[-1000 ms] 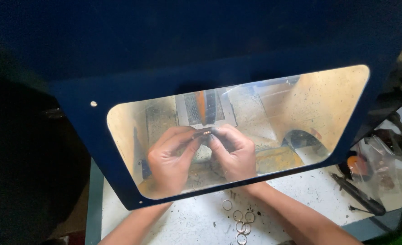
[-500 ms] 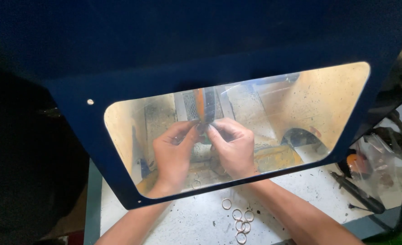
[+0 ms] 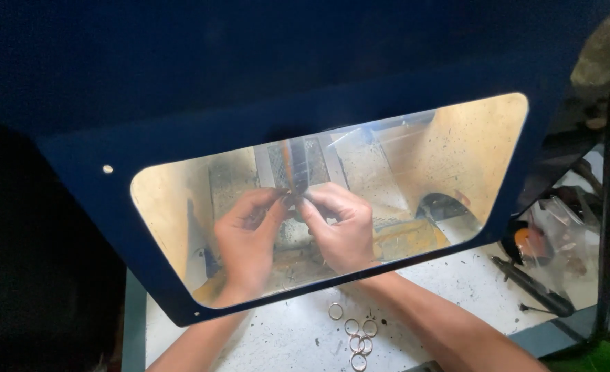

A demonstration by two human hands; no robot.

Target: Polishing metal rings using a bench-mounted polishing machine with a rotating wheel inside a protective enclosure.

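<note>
hands: left hand [image 3: 246, 241] and right hand [image 3: 343, 231] behind the shield window [image 3: 456, 158], fingertips pinched together on a small piece [image 3: 292, 196] at the wheel [image 3: 295, 165]
piece: too small to identify
done: judging by layout, loose rings [image 3: 356, 334] lie near the table's [image 3: 456, 282] front edge
left: unclear

Both hands [image 3: 295, 234] behind clear shield [image 3: 456, 151]

Whatever the left hand [image 3: 246, 241] and right hand [image 3: 343, 234] pinch between their fingertips [image 3: 286, 200] is too small and blurred to identify behind the hazy window [image 3: 456, 151]. Both forearms run off the bottom edge, below the fingers.
</note>
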